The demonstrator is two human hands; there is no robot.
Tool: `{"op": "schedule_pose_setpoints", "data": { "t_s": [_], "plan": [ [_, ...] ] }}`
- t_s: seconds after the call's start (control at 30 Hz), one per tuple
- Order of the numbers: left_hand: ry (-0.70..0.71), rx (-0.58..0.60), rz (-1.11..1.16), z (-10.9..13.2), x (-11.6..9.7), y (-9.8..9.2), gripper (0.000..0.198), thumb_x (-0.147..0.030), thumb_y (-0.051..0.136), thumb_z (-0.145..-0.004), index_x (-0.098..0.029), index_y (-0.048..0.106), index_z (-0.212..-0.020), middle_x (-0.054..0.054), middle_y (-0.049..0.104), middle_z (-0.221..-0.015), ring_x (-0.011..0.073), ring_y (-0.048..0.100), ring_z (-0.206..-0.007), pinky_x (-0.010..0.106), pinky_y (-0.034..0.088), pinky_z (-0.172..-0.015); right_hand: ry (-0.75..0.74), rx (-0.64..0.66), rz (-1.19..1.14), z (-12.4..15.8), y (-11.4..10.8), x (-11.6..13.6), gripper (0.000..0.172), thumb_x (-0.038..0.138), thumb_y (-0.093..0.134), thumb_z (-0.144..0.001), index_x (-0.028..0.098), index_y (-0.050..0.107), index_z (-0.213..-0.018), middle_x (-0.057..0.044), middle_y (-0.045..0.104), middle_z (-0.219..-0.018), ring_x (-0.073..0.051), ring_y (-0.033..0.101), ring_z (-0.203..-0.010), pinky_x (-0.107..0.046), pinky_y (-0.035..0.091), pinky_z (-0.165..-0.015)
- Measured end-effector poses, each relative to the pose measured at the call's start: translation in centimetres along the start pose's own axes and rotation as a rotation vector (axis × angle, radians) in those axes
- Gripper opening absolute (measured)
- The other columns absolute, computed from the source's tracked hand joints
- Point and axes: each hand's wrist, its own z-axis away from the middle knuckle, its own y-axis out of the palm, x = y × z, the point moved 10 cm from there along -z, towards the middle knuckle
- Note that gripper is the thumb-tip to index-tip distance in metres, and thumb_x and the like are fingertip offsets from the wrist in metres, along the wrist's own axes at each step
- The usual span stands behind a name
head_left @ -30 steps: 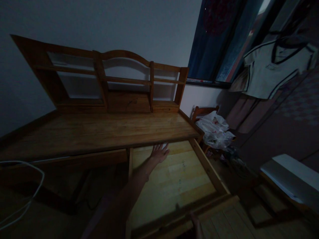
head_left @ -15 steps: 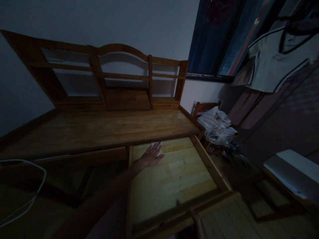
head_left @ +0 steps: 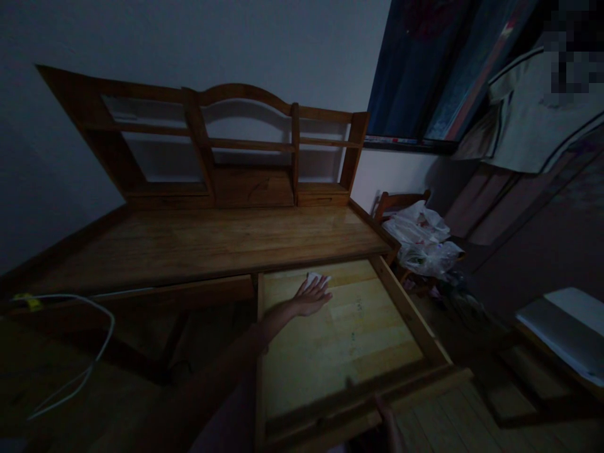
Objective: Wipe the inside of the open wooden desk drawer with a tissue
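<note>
A wooden drawer (head_left: 349, 346) is pulled out from the desk, its pale bottom board bare apart from small dark marks. My left hand (head_left: 312, 302) reaches in from the left and lies near the drawer's back end. Its fingers are extended over a crumpled white tissue (head_left: 313, 277), keeping it pressed to the board; whether it is paper or cloth I cannot tell. At the drawer's front panel (head_left: 425, 387), my right hand (head_left: 387, 420) grips the edge, with part of it in shadow and most fingers hidden.
Behind the drawer stretches the wooden desktop (head_left: 236, 236) with a shelf unit (head_left: 252, 145) along the wall. A white cable (head_left: 106, 311) loops at the left. On the right are a chair with plastic bags (head_left: 419, 233), a hanging shirt (head_left: 528, 126) and a low stand (head_left: 533, 358).
My left hand has slid a little to the right across the drawer bottom, and the white tissue has moved with it. The right hand stays on the front panel. The view has shifted slightly left.
</note>
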Motion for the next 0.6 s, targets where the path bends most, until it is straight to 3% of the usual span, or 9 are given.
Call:
{"op": "schedule_pose_setpoints", "data": {
  "t_s": [0.07,0.13,0.23,0.4,0.6],
  "plan": [
    [-0.051,-0.037,-0.010,-0.6,0.9,-0.6,0.082,-0.070,-0.003,-0.091,-0.022,0.001,-0.159,-0.003,-0.006,-0.165,0.0210,-0.009,-0.152,0.050,-0.002,-0.124,0.021,-0.033,-0.019,-1.6,-1.4,-1.4,0.076,0.065,0.082,-0.049,0.026,0.070,-0.112,-0.009,0.072,-0.111,-0.037,0.056,-0.124,-0.049,0.051,-0.098],
    [-0.102,-0.130,-0.038,-1.2,1.3,-1.4,0.085,-0.070,-0.002,-0.091,-0.018,0.001,-0.159,-0.001,-0.009,-0.165,0.0221,-0.011,-0.152,0.051,-0.006,-0.123,-0.001,-0.119,-0.043,-2.9,-3.3,-2.4,0.079,0.062,0.086,-0.041,0.027,0.068,-0.110,-0.008,0.073,-0.108,-0.038,0.057,-0.123,-0.049,0.054,-0.092],
    [-0.154,-0.255,-0.093,-1.7,1.0,-1.9,0.089,-0.072,0.000,-0.090,-0.015,0.007,-0.159,0.002,-0.008,-0.165,0.0229,-0.011,-0.152,0.050,-0.008,-0.123,-0.009,-0.140,-0.054,-3.6,-4.4,-3.1,0.081,0.063,0.087,-0.041,0.027,0.067,-0.111,-0.009,0.072,-0.112,-0.038,0.055,-0.124,-0.047,0.054,-0.090],
    [-0.138,-0.319,-0.129,-2.0,-0.4,-1.8,0.093,-0.073,0.003,-0.090,-0.011,0.012,-0.158,0.006,-0.003,-0.166,0.0242,-0.007,-0.153,0.047,-0.004,-0.125,-0.022,-0.081,0.010,-1.7,-2.5,-1.4,0.077,0.063,0.082,-0.053,0.024,0.067,-0.117,-0.009,0.071,-0.118,-0.034,0.057,-0.124,-0.042,0.053,-0.093],
    [-0.034,-0.388,-0.176,-3.6,-2.2,-2.4,0.089,-0.071,0.007,-0.092,-0.011,0.016,-0.158,0.006,0.007,-0.166,0.0215,0.003,-0.153,0.040,0.000,-0.126,0.066,-0.018,0.006,1.0,1.4,0.6,0.070,0.066,0.077,-0.060,0.021,0.071,-0.114,-0.009,0.073,-0.112,-0.034,0.057,-0.124,-0.043,0.053,-0.096]
  ]
}}
